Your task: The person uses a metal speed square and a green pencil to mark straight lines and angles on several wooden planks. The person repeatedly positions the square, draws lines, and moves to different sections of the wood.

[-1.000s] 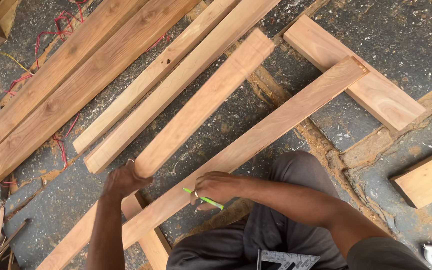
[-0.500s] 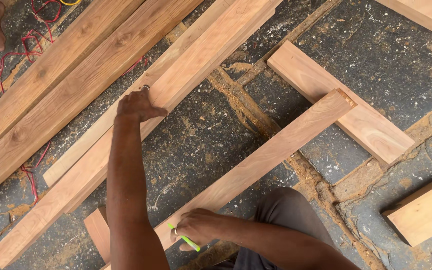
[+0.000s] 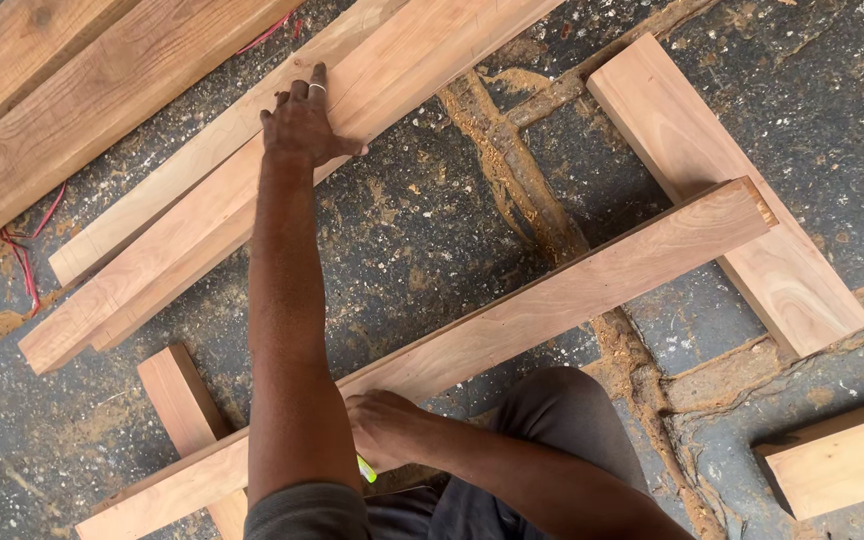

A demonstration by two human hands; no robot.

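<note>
- My left hand (image 3: 304,122) is stretched far forward, palm down, fingers spread flat on a long pale plank (image 3: 252,190) that lies slantwise on the floor; it grips nothing, it only presses on the board's upper face.
- A ring sits on one finger of that hand.
- That plank lies against a second, narrower plank (image 3: 167,185) on its far side; the two run side by side and touch along their length.
- My right hand (image 3: 387,430) stays close to my body, curled shut around a small green pencil (image 3: 365,469), of which only a short tip shows under the forearm.
- This hand rests on the near board (image 3: 552,300), a long plank running slantwise from the lower left up to the right.
- The near board's right end lies on top of a short cross piece (image 3: 752,230); its left part crosses over another short block (image 3: 177,400).
- Wider, darker boards (image 3: 82,90) lie at the upper left, with a red wire (image 3: 27,270) on the floor beside them.
- The dark concrete floor (image 3: 422,230) carries trails of sawdust.
- Another pale offcut (image 3: 842,465) lies at the lower right, well apart from both hands.
</note>
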